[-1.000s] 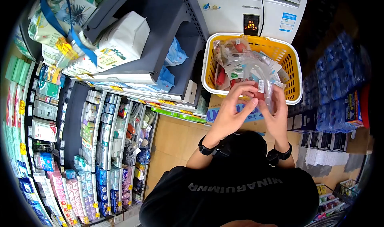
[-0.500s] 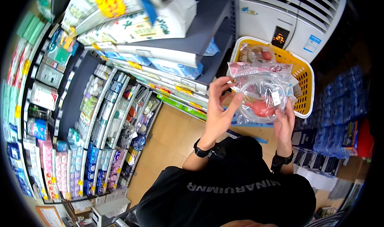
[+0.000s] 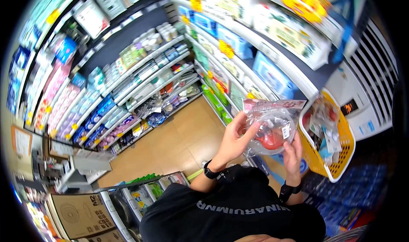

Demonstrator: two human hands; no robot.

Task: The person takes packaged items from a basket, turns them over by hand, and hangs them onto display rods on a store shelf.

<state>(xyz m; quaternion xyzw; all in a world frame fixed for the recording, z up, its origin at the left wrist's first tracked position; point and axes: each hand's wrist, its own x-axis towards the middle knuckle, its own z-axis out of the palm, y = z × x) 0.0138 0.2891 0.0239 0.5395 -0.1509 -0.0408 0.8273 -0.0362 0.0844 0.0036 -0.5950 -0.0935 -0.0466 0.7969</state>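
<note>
In front of my chest I hold a clear plastic bag [image 3: 279, 114] with a pink printed header. Inside it are a coiled clear tube and a red rubber squeeze bulb [image 3: 271, 140]. My left hand [image 3: 233, 140] grips the bag's left edge, thumb lying over the front. The lower right edge is pinched by my right hand [image 3: 293, 155]. Just right of the bag is a yellow plastic basket [image 3: 350, 143] with a white rim, containing several bagged items, one with a reddish part.
Beyond the basket stands a white air conditioner [image 3: 362, 99]. Stocked shelving [image 3: 140, 67] lines the left and back, and a nearer shelf [image 3: 294, 63] projects from the upper right. A cardboard box [image 3: 76, 214] sits at lower left. Tiled floor [image 3: 166, 146] shows between the shelves.
My view has turned left, so the basket and air conditioner now appear farther right and more shelving and floor show. Both hands still hold the bag, which has come away from over the basket.
</note>
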